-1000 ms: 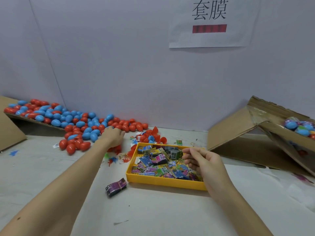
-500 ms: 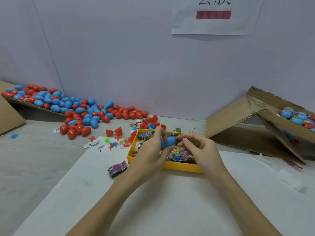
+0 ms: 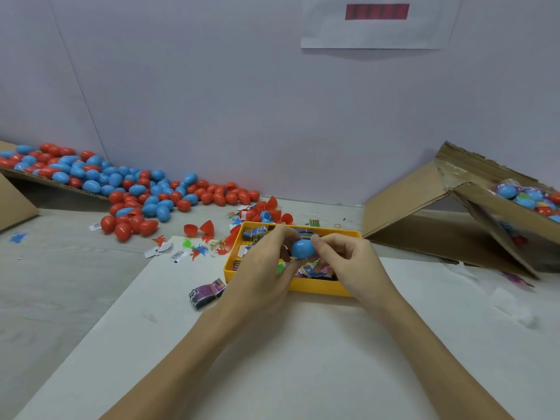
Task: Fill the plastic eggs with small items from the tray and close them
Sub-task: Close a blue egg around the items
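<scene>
A blue plastic egg [image 3: 303, 248] is held between both hands above the yellow tray [image 3: 318, 288]. My left hand [image 3: 263, 268] grips its left side with curled fingers. My right hand [image 3: 348, 262] pinches its right end with thumb and fingertips. The tray holds several small colourful packets [image 3: 257, 233], partly hidden by my hands. Whether the egg is fully closed cannot be seen.
A heap of red and blue eggs [image 3: 127, 189] spills from a cardboard flap at the left. Open red egg halves [image 3: 200, 230] and paper scraps lie beside the tray. One loose packet [image 3: 207, 292] lies left of it. A tilted cardboard box [image 3: 454, 213] with filled eggs stands right.
My left hand left the egg heap with a blue egg and came over the tray. My right hand rose to meet it, and both now hold the egg.
</scene>
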Demonstrator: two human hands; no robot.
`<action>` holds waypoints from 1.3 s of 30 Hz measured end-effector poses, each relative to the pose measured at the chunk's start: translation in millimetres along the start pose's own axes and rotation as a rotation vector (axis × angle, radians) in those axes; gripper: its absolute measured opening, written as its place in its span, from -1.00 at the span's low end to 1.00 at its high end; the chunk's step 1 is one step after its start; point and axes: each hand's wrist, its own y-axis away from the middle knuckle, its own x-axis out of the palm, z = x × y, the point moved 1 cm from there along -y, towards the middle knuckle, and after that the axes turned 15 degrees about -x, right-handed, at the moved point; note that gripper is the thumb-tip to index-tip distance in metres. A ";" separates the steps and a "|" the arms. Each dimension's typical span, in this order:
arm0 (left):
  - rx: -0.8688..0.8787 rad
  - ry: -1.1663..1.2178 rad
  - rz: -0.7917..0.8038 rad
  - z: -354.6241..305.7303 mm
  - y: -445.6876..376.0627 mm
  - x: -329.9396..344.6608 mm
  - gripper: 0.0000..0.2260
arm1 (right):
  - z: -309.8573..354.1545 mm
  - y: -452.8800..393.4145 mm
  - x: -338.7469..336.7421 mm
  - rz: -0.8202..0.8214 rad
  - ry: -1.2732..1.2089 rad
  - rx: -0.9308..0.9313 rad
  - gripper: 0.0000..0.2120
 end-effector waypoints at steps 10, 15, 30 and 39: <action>0.014 0.014 -0.012 -6.7 3.0 -1.6 -0.68 | -2.4 -0.7 0.3 -0.009 -0.029 -0.042 -0.84; -0.072 0.027 -0.088 -1.7 1.6 -5.9 -0.78 | -11.4 -3.3 -5.8 -0.024 0.279 -0.013 -0.95; -0.132 -0.021 -0.116 1.0 0.2 -4.4 -0.79 | -7.8 -3.5 -9.8 -0.017 0.285 0.031 -0.96; -0.194 0.154 -0.108 2.6 -0.4 -6.6 -0.72 | 0.2 -0.1 -4.8 -0.080 -0.045 -0.047 -0.94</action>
